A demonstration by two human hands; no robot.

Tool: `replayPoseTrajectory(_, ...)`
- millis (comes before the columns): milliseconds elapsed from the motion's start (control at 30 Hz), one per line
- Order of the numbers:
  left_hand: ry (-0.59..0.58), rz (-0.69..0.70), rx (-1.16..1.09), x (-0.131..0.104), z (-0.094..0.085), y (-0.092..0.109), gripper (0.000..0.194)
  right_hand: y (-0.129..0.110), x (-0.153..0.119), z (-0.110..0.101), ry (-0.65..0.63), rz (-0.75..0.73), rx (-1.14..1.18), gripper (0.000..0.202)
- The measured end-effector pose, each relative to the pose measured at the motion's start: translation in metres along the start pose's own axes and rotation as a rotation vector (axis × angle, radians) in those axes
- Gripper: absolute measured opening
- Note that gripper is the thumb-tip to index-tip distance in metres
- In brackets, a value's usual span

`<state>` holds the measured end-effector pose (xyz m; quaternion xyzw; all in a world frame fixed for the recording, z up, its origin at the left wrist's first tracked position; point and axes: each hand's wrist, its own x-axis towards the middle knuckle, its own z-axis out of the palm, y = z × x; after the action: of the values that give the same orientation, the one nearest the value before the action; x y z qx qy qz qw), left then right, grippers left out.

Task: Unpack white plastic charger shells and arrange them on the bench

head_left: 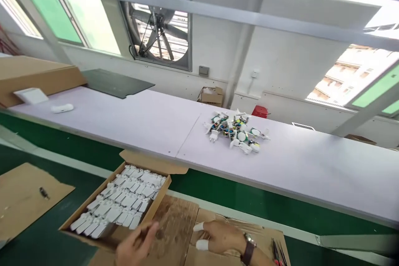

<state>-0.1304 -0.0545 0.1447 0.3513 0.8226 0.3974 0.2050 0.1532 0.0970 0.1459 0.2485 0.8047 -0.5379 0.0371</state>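
My left hand (137,243) is half curled by the near right corner of one box (160,199); I see nothing in it. My right hand (222,237), wearing two white finger covers (202,245), is partly open over cardboard (196,259); I can't tell if it holds anything. The box, near the green table's (52,224) far edge, looks mostly full: many white pieces (115,213), too tight to count. One loose pile of boards (237,129) lies by the white table's (156,120) far edge; what's left, I can't tell.

I watch the left hand (135,244) at an open carton (162,194) of white pieces (124,199) in rows, and the right hand (225,236), two fingertips (202,245) capped in white, over cardboard (274,237); beyond, circuit boards (232,129) and white parts (213,136) lie heaped on a pale bench (289,158).
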Motion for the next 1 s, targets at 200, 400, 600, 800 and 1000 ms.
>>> replayPoseTrajectory(200, -0.177, 0.73, 0.101, 0.089, -0.003, 0.236, 0.071, -0.063, -0.119, -0.102, 0.567, -0.218, 0.116, 0.051)
replayPoseTrajectory(400, -0.483, 0.749, 0.668, 0.168, 0.092, 0.356, 0.145, -0.06, -0.127, -0.207, 0.953, 0.267, -0.355, 0.087)
replayPoseTrajectory(600, -0.661, 0.731, 0.815, 0.198, 0.133, 0.388, 0.153, -0.051, -0.076, -0.26, 0.846, 0.387, -0.356, 0.086)
replayPoseTrajectory(800, -0.667, 0.81, 0.673, 0.2, 0.124, 0.389, 0.127, -0.06, -0.029, -0.274, 0.836, 0.306, -0.26, 0.088)
replayPoseTrajectory(1000, -0.683, 0.857, 0.52, 0.168, 0.117, 0.36, 0.114, -0.053, -0.038, -0.245, 0.973, 0.172, -0.164, 0.078)
